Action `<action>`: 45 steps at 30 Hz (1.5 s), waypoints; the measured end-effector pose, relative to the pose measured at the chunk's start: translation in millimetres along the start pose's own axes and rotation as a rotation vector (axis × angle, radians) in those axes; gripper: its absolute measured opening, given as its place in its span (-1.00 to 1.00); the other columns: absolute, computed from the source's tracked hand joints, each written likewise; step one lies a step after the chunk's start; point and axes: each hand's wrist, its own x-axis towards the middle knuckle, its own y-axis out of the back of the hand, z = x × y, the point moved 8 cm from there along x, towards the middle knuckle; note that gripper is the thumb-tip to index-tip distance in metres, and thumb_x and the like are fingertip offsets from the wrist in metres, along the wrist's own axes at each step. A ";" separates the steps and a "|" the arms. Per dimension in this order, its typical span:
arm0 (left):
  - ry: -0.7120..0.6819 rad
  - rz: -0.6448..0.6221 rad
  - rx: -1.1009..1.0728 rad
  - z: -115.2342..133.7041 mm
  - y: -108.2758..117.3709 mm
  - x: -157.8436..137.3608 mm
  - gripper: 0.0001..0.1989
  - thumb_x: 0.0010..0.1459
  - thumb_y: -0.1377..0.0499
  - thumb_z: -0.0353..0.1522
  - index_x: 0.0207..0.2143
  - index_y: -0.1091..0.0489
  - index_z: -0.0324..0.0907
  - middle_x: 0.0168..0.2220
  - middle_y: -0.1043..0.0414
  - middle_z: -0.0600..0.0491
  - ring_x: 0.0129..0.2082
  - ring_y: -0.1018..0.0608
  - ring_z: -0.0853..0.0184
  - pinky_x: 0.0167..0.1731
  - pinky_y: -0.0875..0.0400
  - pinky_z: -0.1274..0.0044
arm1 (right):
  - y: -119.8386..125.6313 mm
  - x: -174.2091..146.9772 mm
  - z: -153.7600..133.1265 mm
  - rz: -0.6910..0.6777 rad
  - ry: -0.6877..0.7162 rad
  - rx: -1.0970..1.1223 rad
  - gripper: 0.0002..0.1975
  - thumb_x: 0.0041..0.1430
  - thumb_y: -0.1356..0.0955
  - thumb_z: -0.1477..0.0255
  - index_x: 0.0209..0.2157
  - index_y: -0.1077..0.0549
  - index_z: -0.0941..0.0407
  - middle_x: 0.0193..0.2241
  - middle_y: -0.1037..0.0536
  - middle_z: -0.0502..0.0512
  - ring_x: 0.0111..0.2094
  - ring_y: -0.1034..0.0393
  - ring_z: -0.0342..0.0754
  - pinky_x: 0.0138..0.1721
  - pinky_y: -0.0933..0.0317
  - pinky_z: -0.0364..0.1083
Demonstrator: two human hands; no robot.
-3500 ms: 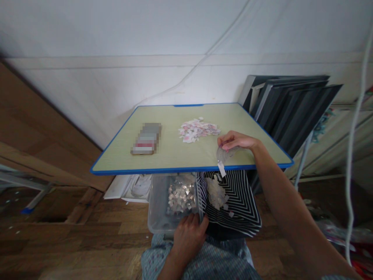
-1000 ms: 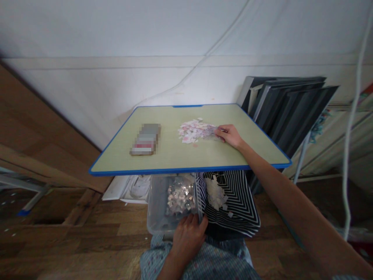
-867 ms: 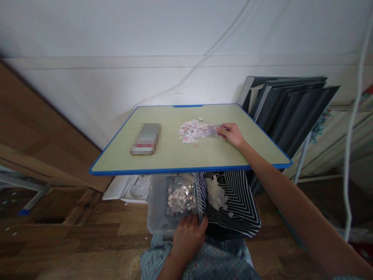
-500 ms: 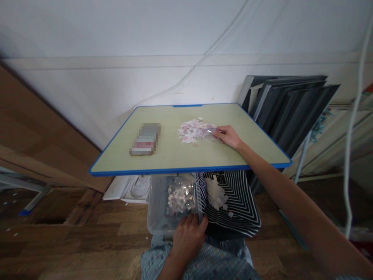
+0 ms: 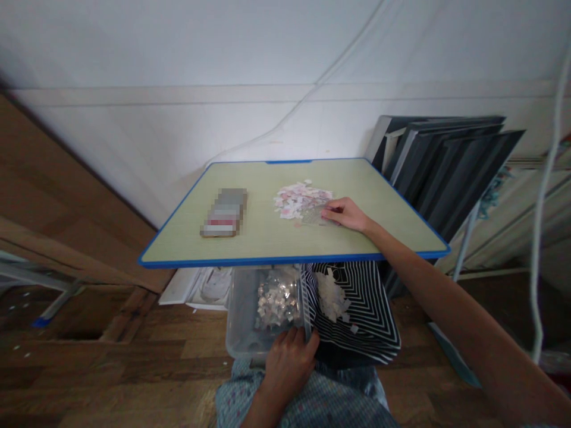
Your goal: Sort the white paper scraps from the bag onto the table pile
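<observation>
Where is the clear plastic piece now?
Head view: the clear plastic piece is in the right hand, at the near right edge of the paper scraps on the table.

A blue-edged worktop [image 5: 259, 241] stands before a white wall [image 5: 156, 53] crossed by a pale cable [image 5: 295, 109], with dark grey panels [image 5: 450, 175] leaning at right, brown boarding [image 5: 57, 190] and a blue-footed metal leg [image 5: 56, 307] at left, and wood-plank flooring [image 5: 147, 368] below in soft, dim light.
</observation>
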 end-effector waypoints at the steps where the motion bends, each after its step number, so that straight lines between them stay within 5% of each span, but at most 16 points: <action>1: 0.000 -0.001 -0.001 -0.1 -0.3 -0.1 -0.60 0.02 -0.16 -0.42 -0.04 -0.23 -0.17 -0.27 -0.36 -0.04 -0.29 -0.41 0.20 -0.33 -0.35 0.40 | 0.9 0.0 0.2 0.014 -0.003 0.003 -0.58 -0.03 -0.28 0.11 -0.68 -0.27 0.17 -0.77 -0.07 -0.12 -0.69 0.05 -0.28 -0.63 0.16 -0.18; 39: 0.010 0.016 -0.007 -0.7 1.0 0.2 -0.61 0.00 -0.15 -0.44 -0.06 -0.23 -0.15 -0.28 -0.35 -0.02 -0.29 -0.40 0.22 -0.33 -0.33 0.43 | 1.7 0.9 -2.0 0.026 0.019 -0.027 -0.57 -0.02 -0.28 0.12 -0.71 -0.18 0.15 -0.76 -0.10 -0.12 -0.66 0.04 -0.27 -0.60 0.12 -0.18; 45: 0.006 0.006 -0.004 -1.0 0.1 0.8 -0.60 0.02 -0.16 -0.43 -0.04 -0.22 -0.15 -0.28 -0.36 -0.03 -0.29 -0.41 0.21 -0.32 -0.34 0.41 | 14.0 1.2 0.5 0.152 0.008 -0.060 -0.58 -0.04 -0.29 0.16 -0.74 -0.16 0.15 -0.76 -0.13 -0.09 -0.64 0.02 -0.26 -0.59 0.13 -0.17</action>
